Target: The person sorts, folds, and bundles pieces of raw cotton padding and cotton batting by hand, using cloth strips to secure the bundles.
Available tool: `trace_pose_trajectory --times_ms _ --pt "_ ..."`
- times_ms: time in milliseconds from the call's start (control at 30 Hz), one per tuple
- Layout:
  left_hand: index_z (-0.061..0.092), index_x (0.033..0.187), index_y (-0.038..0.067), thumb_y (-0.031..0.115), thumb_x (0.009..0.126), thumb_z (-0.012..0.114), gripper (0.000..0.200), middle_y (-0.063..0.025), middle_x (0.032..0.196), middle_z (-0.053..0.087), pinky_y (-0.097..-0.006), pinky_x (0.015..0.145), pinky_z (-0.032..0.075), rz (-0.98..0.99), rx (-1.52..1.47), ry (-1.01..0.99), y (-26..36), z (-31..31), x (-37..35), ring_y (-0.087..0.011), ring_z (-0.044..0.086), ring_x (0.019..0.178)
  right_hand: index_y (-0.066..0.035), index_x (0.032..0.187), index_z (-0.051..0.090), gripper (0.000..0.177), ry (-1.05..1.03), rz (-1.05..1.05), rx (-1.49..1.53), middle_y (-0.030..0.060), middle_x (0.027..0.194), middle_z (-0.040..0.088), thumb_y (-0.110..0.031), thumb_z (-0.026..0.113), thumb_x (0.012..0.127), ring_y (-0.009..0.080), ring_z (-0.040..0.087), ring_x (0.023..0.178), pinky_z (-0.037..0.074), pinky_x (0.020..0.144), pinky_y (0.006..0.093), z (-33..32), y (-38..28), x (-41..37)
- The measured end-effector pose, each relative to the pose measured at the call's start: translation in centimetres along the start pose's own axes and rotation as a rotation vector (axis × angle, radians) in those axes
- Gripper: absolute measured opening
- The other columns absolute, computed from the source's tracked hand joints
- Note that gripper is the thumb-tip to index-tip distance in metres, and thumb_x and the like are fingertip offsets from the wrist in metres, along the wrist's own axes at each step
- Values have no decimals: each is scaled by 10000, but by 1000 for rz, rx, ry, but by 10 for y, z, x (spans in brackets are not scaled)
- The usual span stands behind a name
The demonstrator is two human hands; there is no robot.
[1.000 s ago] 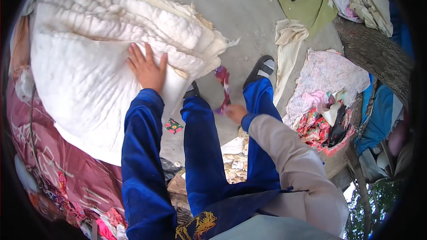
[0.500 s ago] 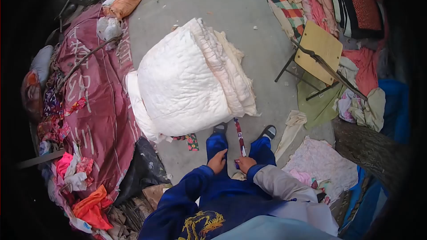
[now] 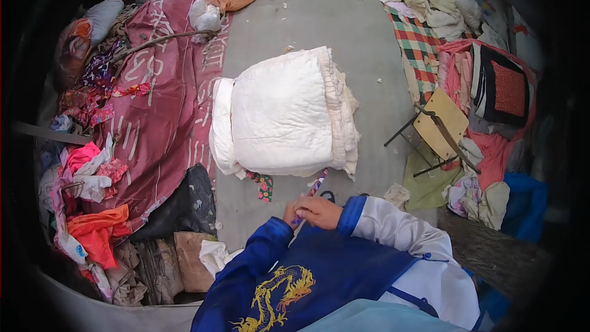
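Observation:
A thick folded pile of white quilted padding [image 3: 279, 117] lies on the grey ground in front of me. From beneath its near edge a patterned cloth strip [image 3: 318, 182] runs up to my hands. My left hand [image 3: 290, 214] is closed on the strip's near end. My right hand [image 3: 322, 212] lies over it, fingers bent around the same strip; its fingertips are partly hidden. A second, dark floral strip [image 3: 264, 188] pokes out from under the pile, further left. At the pile's left side sits a white roll [image 3: 224, 126].
A maroon tarp [image 3: 166, 104] with white markings spreads along the left, with heaped cloths beside it. On the right stand a small wooden-seated chair [image 3: 441, 117], a checked cloth [image 3: 418, 49] and a log [image 3: 491, 246]. Cardboard [image 3: 195, 261] lies at lower left.
My hands have come together; the left has moved over to the strip that the right was holding alone. The strip is pulled up closer to my body. The camera view has shifted.

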State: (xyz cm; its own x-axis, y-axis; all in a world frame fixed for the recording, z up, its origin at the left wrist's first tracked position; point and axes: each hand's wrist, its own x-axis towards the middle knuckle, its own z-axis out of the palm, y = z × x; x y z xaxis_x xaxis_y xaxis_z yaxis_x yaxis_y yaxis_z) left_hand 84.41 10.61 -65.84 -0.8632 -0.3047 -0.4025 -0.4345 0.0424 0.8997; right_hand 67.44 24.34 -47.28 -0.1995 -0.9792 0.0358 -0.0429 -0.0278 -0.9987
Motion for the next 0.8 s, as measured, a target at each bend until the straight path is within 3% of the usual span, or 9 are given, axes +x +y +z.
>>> trace_pose_trajectory --times_ms 67,133,167,233,267,367,567,700,800 --pt "498 702 89 280 920 508 290 -17 529 449 -478 611 450 -168 -306 242 -18 -61 -22 -218 446 451 -35 1113 540 255 95 114 42 137 962 574 -139 580 884 229 623 794 500 671 341 -3 -17 15" --pt "347 620 142 478 944 389 468 -3 478 247 -424 545 394 -482 -891 607 -13 -120 -46 -172 239 393 -31 1142 541 308 216 155 -38 124 978 594 -139 616 864 196 633 750 509 667 309 -25 4 19" --pt "314 603 144 532 940 344 515 -4 484 227 -416 546 380 -561 -1029 729 -9 -141 -62 -175 217 407 -25 1149 545 327 238 200 -66 118 969 611 -155 627 859 187 637 727 512 663 298 -37 31 11" --pt "284 590 147 622 925 282 581 -4 488 212 -399 549 362 -660 -1243 924 -18 -163 -86 -180 194 416 -1 1102 573 294 312 543 166 97 896 642 -159 625 860 150 636 700 505 626 284 -68 55 -7" --pt "288 595 148 657 913 265 600 -3 487 217 -391 551 359 -681 -1309 995 -24 -169 -94 -181 193 412 2 1075 585 271 352 599 116 84 852 644 -161 623 861 145 638 701 505 610 282 -83 69 -15" --pt "284 614 154 630 920 270 566 -6 492 214 -382 548 350 -708 -1417 1203 -29 -172 -90 -176 204 412 -4 1052 588 227 402 690 83 78 854 652 -151 601 879 151 642 711 500 562 279 -130 99 -28" --pt "273 635 160 490 926 353 447 15 516 198 -331 494 327 -306 -1332 1557 -34 -200 -50 -163 235 421 -6 1028 601 202 340 705 182 82 860 660 -142 603 879 165 652 699 495 529 280 -217 150 30" --pt "289 640 160 438 928 403 417 16 517 238 -314 483 334 -234 -1139 1815 19 -200 6 -162 268 428 -9 989 618 194 198 735 196 68 786 655 -158 612 865 145 653 673 492 532 269 -297 180 93" --pt "315 644 159 401 929 430 391 9 515 273 -317 486 348 -226 -1030 1955 75 -176 73 -160 283 430 -2 961 630 199 130 659 72 86 772 662 -164 619 845 157 658 659 504 559 289 -400 216 134"
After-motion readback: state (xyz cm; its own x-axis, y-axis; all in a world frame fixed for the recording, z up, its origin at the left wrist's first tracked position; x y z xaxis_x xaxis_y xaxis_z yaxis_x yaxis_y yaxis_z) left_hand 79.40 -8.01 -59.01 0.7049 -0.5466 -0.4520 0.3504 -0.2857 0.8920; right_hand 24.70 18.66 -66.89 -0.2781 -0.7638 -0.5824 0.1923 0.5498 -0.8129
